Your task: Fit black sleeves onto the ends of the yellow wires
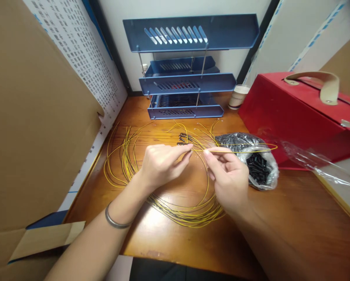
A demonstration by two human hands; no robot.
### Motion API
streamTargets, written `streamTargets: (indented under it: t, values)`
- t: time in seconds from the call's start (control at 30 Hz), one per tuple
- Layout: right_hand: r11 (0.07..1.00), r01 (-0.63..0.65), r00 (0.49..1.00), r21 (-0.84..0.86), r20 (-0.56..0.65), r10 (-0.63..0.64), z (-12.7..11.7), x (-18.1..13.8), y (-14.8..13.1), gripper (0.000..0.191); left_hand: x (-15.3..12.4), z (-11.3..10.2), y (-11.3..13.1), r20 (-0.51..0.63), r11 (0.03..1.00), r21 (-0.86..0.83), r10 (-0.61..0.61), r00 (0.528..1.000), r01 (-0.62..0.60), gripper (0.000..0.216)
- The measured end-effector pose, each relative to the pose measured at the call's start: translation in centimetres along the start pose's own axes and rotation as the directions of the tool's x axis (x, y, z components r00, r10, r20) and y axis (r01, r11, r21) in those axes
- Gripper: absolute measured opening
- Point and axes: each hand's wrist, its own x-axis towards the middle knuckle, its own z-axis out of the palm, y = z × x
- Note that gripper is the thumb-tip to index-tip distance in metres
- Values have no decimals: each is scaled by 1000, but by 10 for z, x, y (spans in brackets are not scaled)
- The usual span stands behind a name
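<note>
My left hand [160, 164] is closed in a pinch on a small dark piece at its fingertips, near the end of a yellow wire [245, 146]. My right hand [229, 175] is pinched on that same wire, which loops out to the right over a clear plastic bag of small black parts [258, 164]. Both hands hover above a bundle of several yellow wires [189, 212] lying on the wooden table [294, 218]. A few wires with dark ends [183, 137] lie just beyond my fingers.
A blue three-tier letter tray [189, 78] stands at the back. A paper cup [237, 96] sits beside it. A red box with a tan handle [303, 105] is on the right, and cardboard sheets [31, 117] lean at the left.
</note>
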Motion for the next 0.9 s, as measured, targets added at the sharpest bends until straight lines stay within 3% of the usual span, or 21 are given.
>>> streamTargets:
  t: [0.2,0.23,0.3,0.33,0.4,0.47,0.53,0.6,0.73,0.9]
  values:
    - [997,22,997,-77,77,-16,0,0,1,15,-1,1,2,6,997,-67,39,999,-39,17]
    - [996,31,997,-88,80,-23,0,1,1,14,-1,2,5,14,994,-113,13,1000,-11,18]
    - [997,25,998,-78,61,-20,0,1,2,15,1,3,10,52,948,-278,-147,988,156,21]
    - [998,15,999,-64,44,-12,0,2,2,16,1,4,13,90,879,-387,-265,960,279,22]
    - [999,1,1000,-34,16,-1,0,2,2,17,2,7,18,218,641,-586,-464,858,496,25]
    - [1000,10,1000,-28,11,-10,1,2,2,16,3,10,20,374,383,-688,-542,753,617,25]
    - [999,27,999,-45,27,-26,1,2,3,14,3,12,18,508,216,-691,-533,676,690,26]
    - [996,49,998,-73,45,-46,1,1,3,12,2,13,14,590,152,-657,-506,629,739,28]
    - [989,79,996,-124,49,-74,1,1,4,10,1,14,10,633,76,-645,-504,588,760,33]
    - [985,58,998,-165,41,-52,1,1,4,12,6,11,13,659,-177,-681,-571,490,711,37]
